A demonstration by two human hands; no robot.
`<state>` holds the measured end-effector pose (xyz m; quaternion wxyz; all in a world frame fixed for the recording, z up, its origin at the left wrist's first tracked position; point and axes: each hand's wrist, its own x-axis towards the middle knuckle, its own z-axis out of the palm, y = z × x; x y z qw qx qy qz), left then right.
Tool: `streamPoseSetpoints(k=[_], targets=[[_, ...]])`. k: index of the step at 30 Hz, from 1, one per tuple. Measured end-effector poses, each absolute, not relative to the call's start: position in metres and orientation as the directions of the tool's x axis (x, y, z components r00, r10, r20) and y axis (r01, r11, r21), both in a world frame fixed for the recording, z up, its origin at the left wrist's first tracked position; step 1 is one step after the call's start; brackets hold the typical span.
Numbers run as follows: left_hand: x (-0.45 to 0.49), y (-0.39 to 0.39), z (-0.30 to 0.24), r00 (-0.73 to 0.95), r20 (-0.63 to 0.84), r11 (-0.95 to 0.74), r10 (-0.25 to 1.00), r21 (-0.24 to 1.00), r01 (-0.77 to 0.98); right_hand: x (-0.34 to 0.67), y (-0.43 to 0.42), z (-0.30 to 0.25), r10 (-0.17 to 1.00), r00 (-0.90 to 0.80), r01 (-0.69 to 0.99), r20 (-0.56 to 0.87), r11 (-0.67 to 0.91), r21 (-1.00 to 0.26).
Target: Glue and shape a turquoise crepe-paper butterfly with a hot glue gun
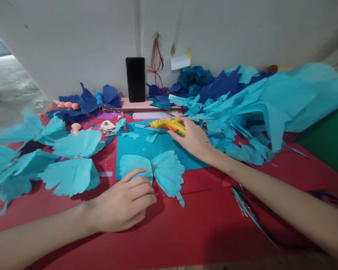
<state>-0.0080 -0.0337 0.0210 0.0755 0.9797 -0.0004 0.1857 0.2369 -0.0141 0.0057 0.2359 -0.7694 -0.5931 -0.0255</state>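
Observation:
A light blue crepe-paper butterfly [169, 170] lies in front of me, partly over a teal sheet [163, 144]. My left hand [126, 200] is on its left wing, index finger laid along the paper and the other fingers curled; the thumb is hidden. Farther back, my right hand [195, 138] grips a yellow hot glue gun [165, 123], whose nozzle points left above the teal sheet. Small light blue paper scraps [151, 138] are scattered under the nozzle.
More light blue paper butterflies [73, 165] spread at left. Dark blue butterflies [91, 99] and a black phone [136, 79] stand at the back. Crumpled light blue paper [259, 101] piles up at right. Thin strips and a dark cord [250, 213] lie beneath my right forearm.

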Motion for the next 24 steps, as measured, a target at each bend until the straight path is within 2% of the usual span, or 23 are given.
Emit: streamPoseSetpoints(k=[8,13,16,18,24], targets=[[-0.010,-0.033,0.020,0.932,0.359,-0.987,0.041,0.160,-0.018,0.235,0.022,0.000,0.901,0.314,0.933,0.299,-0.236,-0.271],[-0.011,-0.033,0.020,0.931,0.362,-0.987,0.045,0.163,-0.016,0.229,0.022,0.008,0.933,0.169,0.977,0.317,-0.117,-0.177],[-0.012,-0.034,0.020,0.931,0.363,-0.985,0.048,0.169,-0.015,0.229,0.015,0.017,0.968,0.032,0.987,0.250,0.009,-0.158],[-0.012,-0.034,0.019,0.930,0.363,-0.985,0.049,0.173,-0.016,0.231,0.012,0.021,0.978,-0.004,0.986,0.210,0.038,-0.160],[-0.010,-0.034,0.020,0.933,0.357,-0.985,0.051,0.172,-0.012,0.244,0.027,0.016,0.962,0.198,0.975,0.189,-0.173,-0.141]])
